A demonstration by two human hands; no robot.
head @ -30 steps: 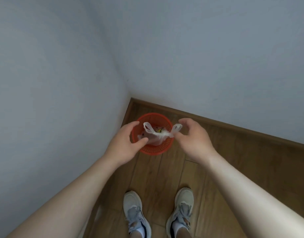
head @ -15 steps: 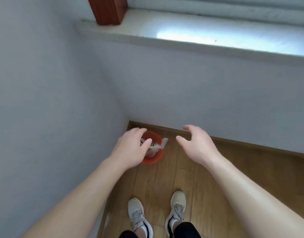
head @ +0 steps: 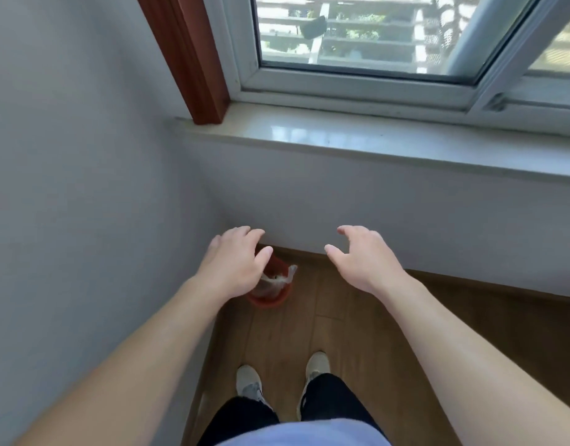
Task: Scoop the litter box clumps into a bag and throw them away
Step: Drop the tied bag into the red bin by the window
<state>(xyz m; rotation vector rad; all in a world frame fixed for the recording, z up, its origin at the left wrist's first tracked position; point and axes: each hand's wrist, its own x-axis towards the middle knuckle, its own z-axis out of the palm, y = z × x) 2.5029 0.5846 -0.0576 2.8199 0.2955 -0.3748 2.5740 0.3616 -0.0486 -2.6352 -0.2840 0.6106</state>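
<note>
**Bag in the corner bin, both hands empty**

Your left hand (head: 233, 263) and right hand (head: 362, 259) hover with fingers spread, holding nothing. The thin clear plastic bag (head: 277, 280) sits in the small round red plastic bin (head: 270, 299) in the wooden floor's (head: 357, 333) corner, seemingly partly hidden by your left hand.

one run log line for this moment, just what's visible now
left hand: open, empty | right hand: open, empty | bag: in red bin | bin: floor corner
</note>
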